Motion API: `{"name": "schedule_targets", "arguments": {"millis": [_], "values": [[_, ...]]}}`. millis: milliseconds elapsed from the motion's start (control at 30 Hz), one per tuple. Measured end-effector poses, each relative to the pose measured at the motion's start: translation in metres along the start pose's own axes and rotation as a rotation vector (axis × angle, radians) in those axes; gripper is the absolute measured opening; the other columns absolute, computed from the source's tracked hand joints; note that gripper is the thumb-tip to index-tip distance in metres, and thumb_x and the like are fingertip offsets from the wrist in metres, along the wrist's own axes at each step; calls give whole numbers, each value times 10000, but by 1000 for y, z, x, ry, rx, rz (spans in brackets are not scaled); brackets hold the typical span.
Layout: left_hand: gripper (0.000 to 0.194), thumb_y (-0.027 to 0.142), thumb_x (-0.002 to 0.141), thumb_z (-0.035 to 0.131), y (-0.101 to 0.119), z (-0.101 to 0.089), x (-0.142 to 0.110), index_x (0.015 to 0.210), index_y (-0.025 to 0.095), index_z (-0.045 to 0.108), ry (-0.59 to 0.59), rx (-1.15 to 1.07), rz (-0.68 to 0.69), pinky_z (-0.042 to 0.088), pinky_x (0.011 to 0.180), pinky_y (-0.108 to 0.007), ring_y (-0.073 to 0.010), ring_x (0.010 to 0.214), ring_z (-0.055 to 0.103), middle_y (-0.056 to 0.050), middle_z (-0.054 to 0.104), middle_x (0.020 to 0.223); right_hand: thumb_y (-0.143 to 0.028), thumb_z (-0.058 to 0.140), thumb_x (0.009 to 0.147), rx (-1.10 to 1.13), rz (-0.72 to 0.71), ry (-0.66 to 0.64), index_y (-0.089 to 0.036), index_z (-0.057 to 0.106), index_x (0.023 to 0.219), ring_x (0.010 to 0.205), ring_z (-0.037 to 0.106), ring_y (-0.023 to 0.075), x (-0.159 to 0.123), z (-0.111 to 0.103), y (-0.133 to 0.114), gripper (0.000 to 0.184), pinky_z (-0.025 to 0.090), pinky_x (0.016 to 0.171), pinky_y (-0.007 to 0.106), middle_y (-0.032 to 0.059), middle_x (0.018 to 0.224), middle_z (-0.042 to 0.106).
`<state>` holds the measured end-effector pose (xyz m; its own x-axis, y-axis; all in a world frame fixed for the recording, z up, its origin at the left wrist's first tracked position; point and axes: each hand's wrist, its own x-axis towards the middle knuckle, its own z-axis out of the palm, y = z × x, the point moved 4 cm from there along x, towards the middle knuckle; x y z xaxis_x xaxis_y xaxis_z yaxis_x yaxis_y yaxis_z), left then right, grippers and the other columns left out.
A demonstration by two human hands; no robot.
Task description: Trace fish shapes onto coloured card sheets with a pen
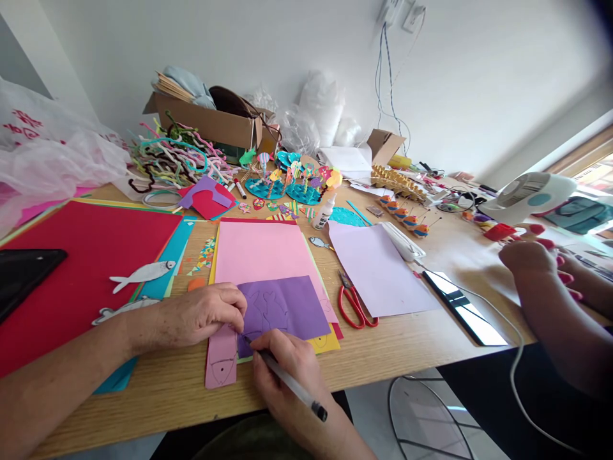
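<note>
Head view: R hand [287, 367] pinches black-capped pen [293, 385], tip on purple sheet [304, 310] near its lower L corner, beside drawn fish outlines. L hand [204, 314] curled at sheet's L edge, by pink strip [223, 370] w/ fish-head drawing; pinch or mere press, can't tell. Sheet lies atop pink paper [261, 249], nr table edge. Judgement: best keep L fingertips firm but off the line, strip flat, pen light, strokes slow; layers could slip, esp. at corner.

Cardboard box [205, 121] and clear plastic bags [322, 105] against wall, white fan [529, 195] at right, phone [472, 310] near table edge.
</note>
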<state>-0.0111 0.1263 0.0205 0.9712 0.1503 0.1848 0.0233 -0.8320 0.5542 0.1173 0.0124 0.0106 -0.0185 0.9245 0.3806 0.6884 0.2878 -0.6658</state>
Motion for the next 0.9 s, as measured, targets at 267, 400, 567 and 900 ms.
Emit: {"name": "schedule_targets", "arguments": {"millis": [267,400,567,900], "values": [[336,27,850,388,-2,2,-2,857,217,665,-9,-8,-12,434,815,-271,-192,883,554,-44,616,911,-109,461,758,-41,24,58,-208,570,772,519,596,136,-1,-5,5,148,397,522,213,-7,615,635],[333,34,861,386,-3,2,-2,861,219,662,-22,-11,-17,432,823,-274,-193,887,549,-44,616,918,-103,443,750,-24,39,79,-206,564,765,490,570,120,-1,-10,7,159,391,498,201,-14,592,620],[349,24,849,367,-3,2,-2,868,220,655,-27,-7,-25,426,811,-269,-190,883,544,-45,611,916,-111,460,767,-6,64,78,-201,567,768,511,576,119,-3,-15,7,140,405,516,198,-15,598,614],[328,16,844,396,-6,3,-4,875,222,649,-43,-33,-41,405,836,-263,-185,912,534,-35,586,938,-110,471,765,97,89,42,-186,583,755,470,513,94,-4,-15,4,137,369,483,179,-35,558,561]]}}
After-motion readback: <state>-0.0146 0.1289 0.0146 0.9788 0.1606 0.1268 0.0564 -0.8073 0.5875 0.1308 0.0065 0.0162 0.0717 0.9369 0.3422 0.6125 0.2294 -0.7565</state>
